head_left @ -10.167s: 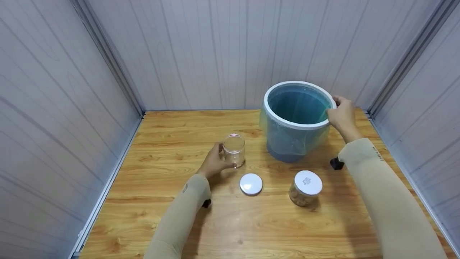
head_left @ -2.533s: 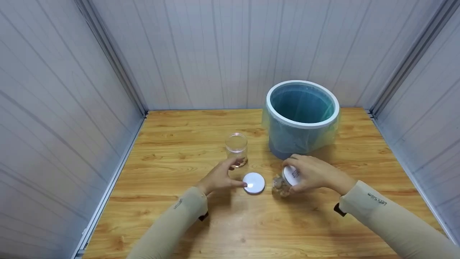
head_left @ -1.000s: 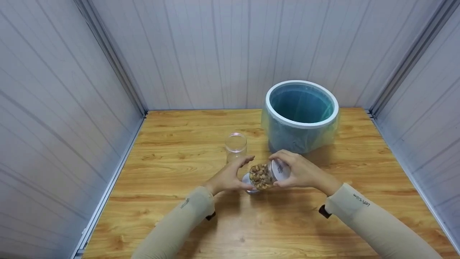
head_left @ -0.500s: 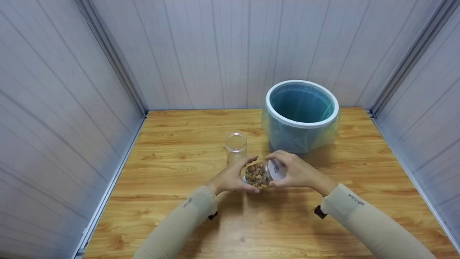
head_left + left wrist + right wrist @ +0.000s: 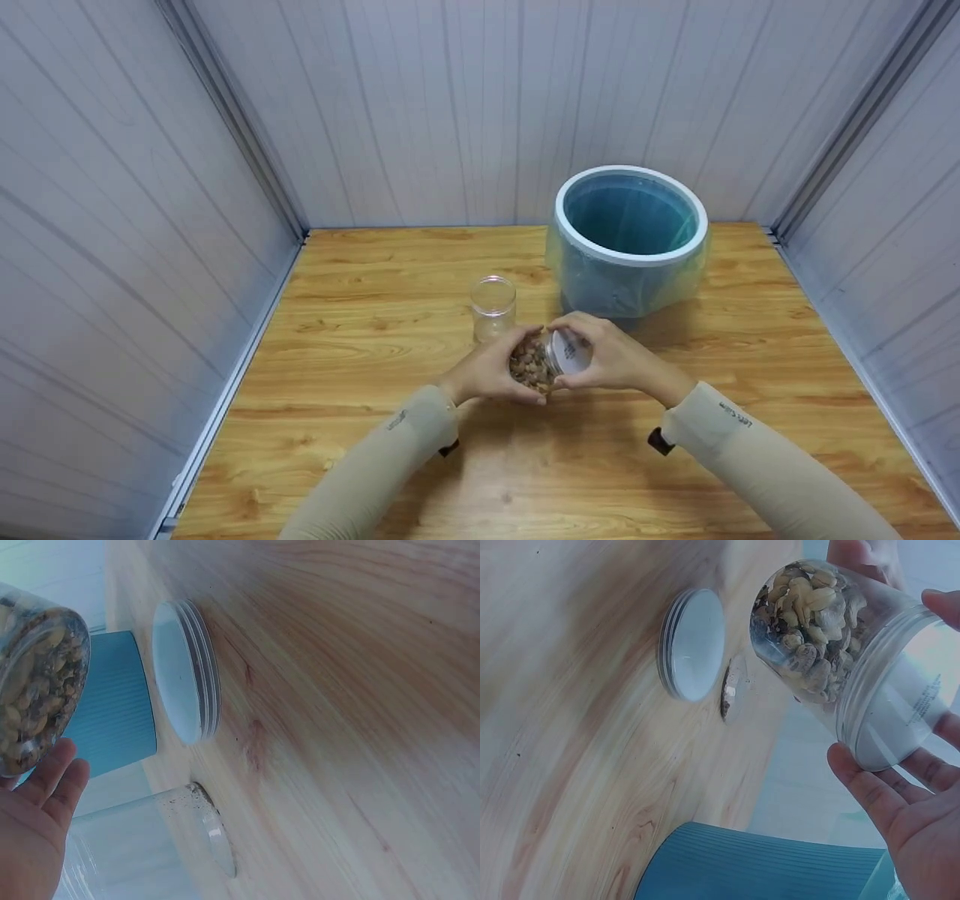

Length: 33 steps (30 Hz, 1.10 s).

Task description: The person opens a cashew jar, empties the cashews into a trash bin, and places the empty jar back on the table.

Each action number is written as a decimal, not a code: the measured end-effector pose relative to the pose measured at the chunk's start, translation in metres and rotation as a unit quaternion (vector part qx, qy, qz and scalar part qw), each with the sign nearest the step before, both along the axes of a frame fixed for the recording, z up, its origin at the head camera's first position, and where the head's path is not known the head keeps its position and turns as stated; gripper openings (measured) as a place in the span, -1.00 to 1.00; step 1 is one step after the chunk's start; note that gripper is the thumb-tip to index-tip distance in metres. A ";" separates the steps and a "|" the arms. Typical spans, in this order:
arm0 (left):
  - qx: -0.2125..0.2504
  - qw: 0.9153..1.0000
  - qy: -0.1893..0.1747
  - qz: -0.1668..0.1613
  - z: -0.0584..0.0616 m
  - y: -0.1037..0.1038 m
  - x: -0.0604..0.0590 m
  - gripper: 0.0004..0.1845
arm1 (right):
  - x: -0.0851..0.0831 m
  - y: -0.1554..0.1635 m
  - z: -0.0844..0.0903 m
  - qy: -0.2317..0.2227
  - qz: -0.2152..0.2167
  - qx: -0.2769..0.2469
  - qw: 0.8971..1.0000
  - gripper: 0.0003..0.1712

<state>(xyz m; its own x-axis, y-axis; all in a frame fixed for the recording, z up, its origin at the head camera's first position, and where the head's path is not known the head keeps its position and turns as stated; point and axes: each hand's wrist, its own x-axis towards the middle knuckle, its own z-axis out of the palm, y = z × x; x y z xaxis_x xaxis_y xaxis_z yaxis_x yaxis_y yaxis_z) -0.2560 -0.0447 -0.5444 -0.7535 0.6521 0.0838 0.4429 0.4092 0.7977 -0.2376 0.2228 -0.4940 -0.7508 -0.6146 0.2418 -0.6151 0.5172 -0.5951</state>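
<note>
- head view puts the nut jar (image 5: pixel 534 363) lifted off the counter (image 5: pixel 375 450) and tipped on its side, held between both hands in front of the blue bin (image 5: pixel 628 247).
- left hand (image 5: pixel 487 373) cups the jar's body, fingers (image 5: pixel 525 339) curled round the clear wall; the left wrist view shows only the palm edge next to the jar base (image 5: pixel 37 682), so the curl is read from the head view.
- right hand (image 5: pixel 611 358) wraps the white lid (image 5: pixel 571 351) that sits on the jar; in the right wrist view its fingers (image 5: pixel 877 787) curve under the lid rim (image 5: pixel 900 712) and a fingertip shows above it.
- done, judging from how things lie: the empty jar (image 5: pixel 493 306) stands open and upright on the counter, and its loose lid (image 5: pixel 184 671) lies flat just beside it, under the hands in the head view.
- the bin's liner looks bare inside from the head view, though its bottom is not fully shown.
- in hand: the grip reads as an unscrewing hold, one hand bracing the body and the other on the cap.
- left, as a judgement: the lid is not yet off the nut jar, and the nuts are all inside it, filling it well up the wall in the right wrist view.
- no nuts show on the counter or in the empty jar.
</note>
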 end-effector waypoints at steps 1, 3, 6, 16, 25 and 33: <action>-0.002 1.000 0.000 0.002 0.000 0.000 0.000 0.29 | 0.000 0.000 0.000 -0.002 0.000 -0.003 1.000 -0.13; -0.003 1.000 -0.004 0.006 0.000 0.001 0.000 0.31 | 0.000 -0.001 0.000 -0.008 -0.001 -0.008 1.000 -0.13; -0.002 1.000 -0.008 0.010 0.001 0.002 -0.001 0.32 | -0.001 -0.002 0.002 -0.017 -0.002 -0.014 1.000 -0.12; 0.014 1.000 0.005 0.004 0.002 0.004 0.000 0.17 | 0.000 -0.005 0.002 -0.026 -0.011 -0.020 0.999 -0.16; 0.011 1.000 0.029 0.004 -0.002 0.004 0.000 0.03 | -0.001 -0.004 0.000 -0.049 -0.004 -0.017 0.999 -0.13; 0.011 0.998 0.053 0.023 -0.005 0.004 0.001 0.01 | 0.002 -0.005 -0.003 -0.063 -0.036 0.007 0.997 -0.04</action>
<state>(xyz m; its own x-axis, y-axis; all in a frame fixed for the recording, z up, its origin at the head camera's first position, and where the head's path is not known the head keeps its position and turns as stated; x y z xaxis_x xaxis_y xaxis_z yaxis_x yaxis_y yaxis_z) -0.2546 -0.0408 -0.5495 -0.7683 0.6145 0.1791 0.5071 0.4136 0.7561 -0.2358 0.2178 -0.4965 -0.8175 -0.5600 0.1347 -0.4963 0.5661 -0.6582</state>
